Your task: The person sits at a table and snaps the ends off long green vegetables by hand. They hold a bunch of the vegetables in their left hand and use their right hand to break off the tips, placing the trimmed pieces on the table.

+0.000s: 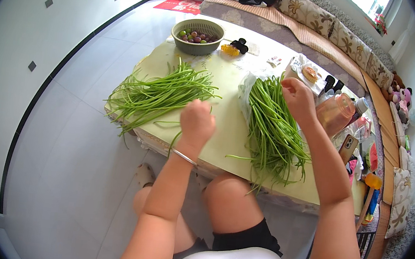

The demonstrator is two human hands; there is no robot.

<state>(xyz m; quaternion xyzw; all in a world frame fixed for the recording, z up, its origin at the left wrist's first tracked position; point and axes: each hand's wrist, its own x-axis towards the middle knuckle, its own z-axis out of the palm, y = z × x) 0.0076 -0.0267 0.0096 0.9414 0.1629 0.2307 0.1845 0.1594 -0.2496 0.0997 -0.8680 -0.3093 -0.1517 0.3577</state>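
Note:
Two heaps of long, thin green vegetable stalks lie on the table. The left heap (163,94) spreads loosely and hangs over the table's front left edge. A pale plastic bag (245,90) lies along the left side of the right heap (275,132), whose lower ends reach the near edge. My left hand (197,126) is closed above the table, just right of the left heap, with a green stalk (173,140) curving out beside its wrist. At the top of the right heap, my right hand (299,100) has its fingers pinched together; what they hold is hidden.
A green colander (196,47) of grapes stands on the table's far side, beside a black and yellow hair claw (235,47). To the right are a pastry (309,73), an orange-tinted jug (335,114) and a phone (349,147). A cushioned sofa (301,25) runs behind.

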